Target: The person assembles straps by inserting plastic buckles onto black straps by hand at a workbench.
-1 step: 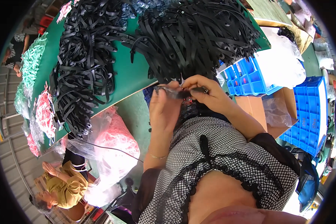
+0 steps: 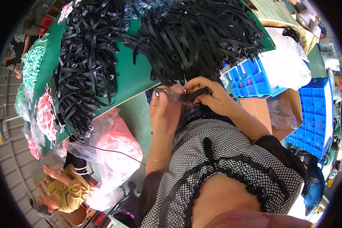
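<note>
Beside the green table (image 2: 135, 85), gripping black strap (image 2: 195, 94) in right hand (image 2: 216, 97) and blurred translucent piece (image 2: 170, 94) in left hand (image 2: 164, 111); could drop either through loose pinching.

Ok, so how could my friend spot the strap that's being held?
Find the green table heaped with black straps. Just off its near edge, look between the left hand and the right hand for the held strap. Unlike the piled ones, it is off the table, in the right hand's fingers.
</note>
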Demonstrator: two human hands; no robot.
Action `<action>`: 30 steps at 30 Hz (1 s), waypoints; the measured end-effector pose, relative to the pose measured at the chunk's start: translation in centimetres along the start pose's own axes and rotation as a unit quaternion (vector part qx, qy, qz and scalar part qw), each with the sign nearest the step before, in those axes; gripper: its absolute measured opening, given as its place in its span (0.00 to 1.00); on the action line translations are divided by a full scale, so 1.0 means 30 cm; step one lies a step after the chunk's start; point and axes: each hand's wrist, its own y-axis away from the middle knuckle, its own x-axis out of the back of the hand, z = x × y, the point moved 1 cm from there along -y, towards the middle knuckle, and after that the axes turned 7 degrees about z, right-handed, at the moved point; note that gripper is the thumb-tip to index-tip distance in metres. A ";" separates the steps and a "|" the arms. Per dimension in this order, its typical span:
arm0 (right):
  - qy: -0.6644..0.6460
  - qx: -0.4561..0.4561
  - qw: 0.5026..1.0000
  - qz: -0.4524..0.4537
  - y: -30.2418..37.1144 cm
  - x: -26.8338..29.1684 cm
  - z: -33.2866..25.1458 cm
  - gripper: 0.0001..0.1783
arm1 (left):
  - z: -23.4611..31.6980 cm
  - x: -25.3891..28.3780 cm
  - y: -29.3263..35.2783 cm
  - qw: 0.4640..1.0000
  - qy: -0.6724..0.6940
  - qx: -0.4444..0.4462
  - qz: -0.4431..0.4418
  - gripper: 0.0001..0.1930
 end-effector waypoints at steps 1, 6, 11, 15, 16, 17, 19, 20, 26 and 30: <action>0.067 0.013 0.998 -0.015 -0.002 -0.001 -0.001 0.13 | 0.021 0.008 -0.004 1.000 0.000 -0.001 -0.001 0.12; 0.156 -0.011 0.986 -0.053 -0.011 -0.013 -0.009 0.12 | 0.039 0.029 -0.008 0.986 -0.107 0.008 -0.131 0.13; 0.207 0.027 0.977 -0.043 -0.004 -0.034 -0.013 0.11 | 0.040 -0.011 0.000 0.951 -0.296 -0.045 -0.077 0.12; 0.136 0.058 0.989 0.006 0.006 -0.015 -0.049 0.11 | 0.031 0.028 -0.014 0.976 -0.206 0.000 -0.075 0.09; 0.111 0.061 0.991 -0.031 0.005 -0.005 -0.050 0.11 | 0.031 0.024 -0.012 0.976 -0.207 0.001 -0.075 0.09; 0.111 0.061 0.992 -0.031 0.003 0.000 -0.051 0.11 | 0.031 0.016 -0.009 0.975 -0.212 -0.003 -0.075 0.08; 0.018 -0.025 0.998 -0.051 -0.002 0.006 -0.049 0.08 | 0.024 0.012 -0.008 0.973 -0.217 -0.007 -0.074 0.08; 0.020 -0.016 0.999 -0.033 -0.002 0.016 -0.034 0.06 | 0.015 0.015 -0.015 0.983 -0.167 0.000 -0.079 0.10; -0.092 -0.038 0.994 0.043 -0.002 0.017 -0.033 0.06 | -0.022 0.036 -0.040 0.991 -0.072 0.009 -0.116 0.20; -0.096 -0.071 0.993 0.006 -0.004 -0.014 -0.034 0.06 | -0.036 0.023 -0.025 0.990 -0.047 0.045 -0.126 0.20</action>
